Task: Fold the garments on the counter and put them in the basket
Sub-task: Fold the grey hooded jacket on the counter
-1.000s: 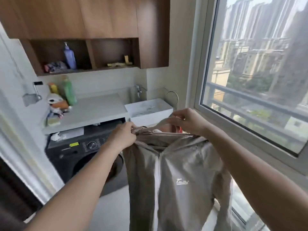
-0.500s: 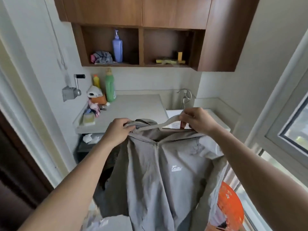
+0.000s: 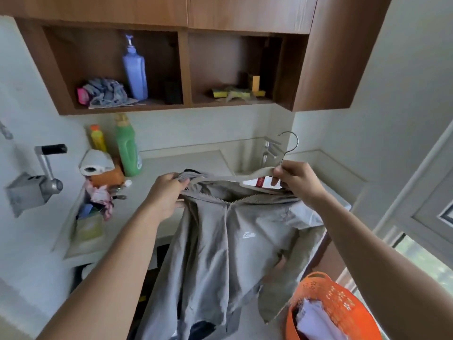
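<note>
Left hand (image 3: 166,195), right hand (image 3: 297,180), fingers curled

— Where does the view sit?
— On the person's head, facing forward and down along both forearms, toward the counter (image 3: 183,159) and cabinet (image 3: 245,11) at twelve o'clock.
— How near?
— Close: the left hand (image 3: 166,195) gripping the jacket (image 3: 220,241) and the right hand (image 3: 297,180) gripping the hanger (image 3: 259,173) fill the middle; the basket (image 3: 328,293) is cut off at five o'clock.

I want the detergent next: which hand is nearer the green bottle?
Left. The left hand, gripping the jacket, is just right of the green bottle; the right hand, holding the hanger, is farther right.
</note>
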Motion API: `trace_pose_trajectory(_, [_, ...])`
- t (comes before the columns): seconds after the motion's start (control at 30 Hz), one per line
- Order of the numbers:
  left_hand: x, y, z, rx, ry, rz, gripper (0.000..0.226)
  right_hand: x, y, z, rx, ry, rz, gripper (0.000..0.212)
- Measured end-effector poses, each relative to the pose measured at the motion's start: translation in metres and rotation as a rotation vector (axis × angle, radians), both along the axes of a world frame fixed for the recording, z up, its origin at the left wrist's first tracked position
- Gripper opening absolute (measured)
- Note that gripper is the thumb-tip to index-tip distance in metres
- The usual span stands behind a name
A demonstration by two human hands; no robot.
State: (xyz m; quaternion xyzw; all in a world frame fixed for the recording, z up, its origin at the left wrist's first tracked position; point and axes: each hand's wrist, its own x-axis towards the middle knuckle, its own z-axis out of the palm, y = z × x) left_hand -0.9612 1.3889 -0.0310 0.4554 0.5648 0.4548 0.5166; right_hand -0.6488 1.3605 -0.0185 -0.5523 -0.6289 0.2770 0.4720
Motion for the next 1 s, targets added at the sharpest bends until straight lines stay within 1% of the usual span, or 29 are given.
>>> trace_pose_trajectory(0.1, [0.019, 0.045, -0.001, -0.074, -0.218, -0.012, 0.023, 0.017, 0.032, -0.011, -0.010, 0.160, -0.020, 0.032])
trace_pose_trajectory(0.17, [0.032, 0.077, -0.003, -0.118, -0.297, 0.013, 0.026, 0.028, 0.054, -0.020, -0.030, 0.260, -0.030, 0.032])
trace_pose_trajectory(0.2, [0.037, 0.093, -0.004, -0.132, -0.314, 0.031, 0.026, 0.033, 0.066, -0.022, -0.025, 0.351, -0.048, 0.033])
trace_pose_trajectory(0.23, [0.043, 0.111, -0.006, -0.138, -0.321, 0.043, 0.027, 0.041, 0.082, -0.022, -0.001, 0.503, -0.080, 0.033])
trace_pose_trajectory(0.3, [0.054, 0.140, -0.011, -0.141, -0.309, 0.060, 0.027, 0.061, 0.116, -0.011, 0.073, 0.898, -0.132, 0.031])
trace_pose_trajectory(0.33, [0.061, 0.154, -0.013, -0.137, -0.296, 0.076, 0.027, 0.074, 0.135, -0.002, 0.120, 1.029, -0.132, 0.030])
trace_pose_trajectory(0.37, [0.069, 0.171, -0.017, -0.141, -0.282, 0.079, 0.027, 0.090, 0.156, 0.005, 0.152, 1.085, -0.128, 0.027])
trace_pose_trajectory(0.4, [0.074, 0.180, -0.018, -0.133, -0.254, 0.075, 0.026, 0.100, 0.167, 0.013, 0.167, 1.080, -0.119, 0.024])
trace_pose_trajectory(0.47, [0.092, 0.206, -0.019, -0.095, -0.162, 0.052, 0.020, 0.127, 0.196, 0.028, 0.191, 1.016, -0.099, 0.022])
trace_pose_trajectory(0.57, [0.117, 0.247, -0.022, -0.052, -0.009, -0.015, 0.012, 0.176, 0.239, 0.050, 0.283, 0.961, -0.157, 0.033])
trace_pose_trajectory(0.6, [0.125, 0.259, -0.025, -0.055, 0.023, -0.027, 0.010, 0.193, 0.254, 0.056, 0.295, 0.923, -0.171, 0.032])
trace_pose_trajectory(0.63, [0.133, 0.269, -0.027, -0.067, 0.039, -0.039, 0.008, 0.209, 0.269, 0.058, 0.277, 0.839, -0.196, 0.031])
trace_pose_trajectory(0.67, [0.139, 0.276, -0.028, -0.081, 0.043, -0.050, 0.007, 0.223, 0.283, 0.053, 0.223, 0.714, -0.218, 0.029])
trace_pose_trajectory(0.7, [0.146, 0.283, -0.031, -0.097, 0.051, -0.063, 0.007, 0.235, 0.296, 0.041, 0.142, 0.550, -0.235, 0.027])
trace_pose_trajectory(0.77, [0.155, 0.296, -0.036, -0.116, 0.061, -0.099, 0.008, 0.253, 0.319, 0.002, -0.039, 0.185, -0.232, 0.023])
trace_pose_trajectory(0.83, [0.158, 0.304, -0.042, -0.128, 0.069, -0.124, 0.009, 0.264, 0.334, -0.044, -0.167, -0.119, -0.222, 0.027])
trace_pose_trajectory(0.87, [0.158, 0.308, -0.046, -0.130, 0.078, -0.122, 0.011, 0.269, 0.342, -0.067, -0.239, -0.214, -0.221, 0.031])
trace_pose_trajectory(0.93, [0.155, 0.315, -0.053, -0.131, 0.101, -0.108, 0.016, 0.275, 0.354, -0.106, -0.347, -0.317, -0.232, 0.031])
trace_pose_trajectory(0.97, [0.152, 0.320, -0.056, -0.136, 0.113, -0.095, 0.017, 0.276, 0.358, -0.122, -0.391, -0.340, -0.230, 0.026])
trace_pose_trajectory(1.0, [0.148, 0.323, -0.058, -0.140, 0.121, -0.083, 0.018, 0.274, 0.360, -0.132, -0.444, -0.355, -0.259, 0.016])
